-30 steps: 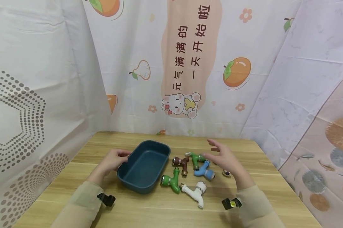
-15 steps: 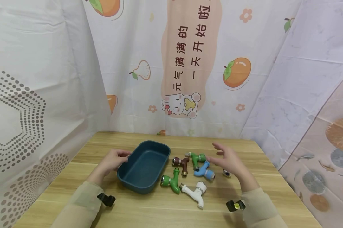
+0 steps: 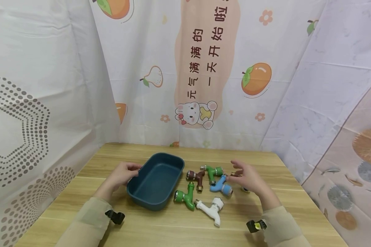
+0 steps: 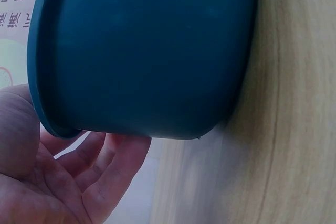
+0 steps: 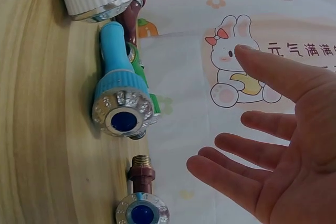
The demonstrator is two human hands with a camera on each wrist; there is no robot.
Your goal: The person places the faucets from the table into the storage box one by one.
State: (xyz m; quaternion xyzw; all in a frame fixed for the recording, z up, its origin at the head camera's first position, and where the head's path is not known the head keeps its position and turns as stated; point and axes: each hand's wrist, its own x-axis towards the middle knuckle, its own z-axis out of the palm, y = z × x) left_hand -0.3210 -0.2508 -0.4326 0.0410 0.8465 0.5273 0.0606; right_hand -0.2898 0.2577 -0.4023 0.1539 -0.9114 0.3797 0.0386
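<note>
My left hand (image 3: 122, 174) grips the left side of a dark blue-green plastic basin (image 3: 153, 205), thumb at the rim and fingers against the outer wall in the left wrist view. Over the right part of the table hovers my right hand (image 3: 248, 178), fingers spread, holding nothing. A brown tap (image 5: 142, 179) lies below it, mostly hidden in the head view. Nearest on its left is a blue tap (image 3: 221, 187). Beyond that lie a green tap (image 3: 212, 174) and another brown tap (image 3: 197, 176). A second green tap (image 3: 188, 197) sits beside the basin, and a white tap (image 3: 212, 208) lies closest to me.
Everything stands on a wood-grain table (image 3: 160, 228). A printed white curtain (image 3: 148, 109) hangs behind its far edge, with more cloth at both sides. Black cameras are strapped to both wrists.
My right hand has drawn slightly right and toward me, moving off the far green tap and over the brown tap at the right. My left hand, the basin and the taps stay put.
</note>
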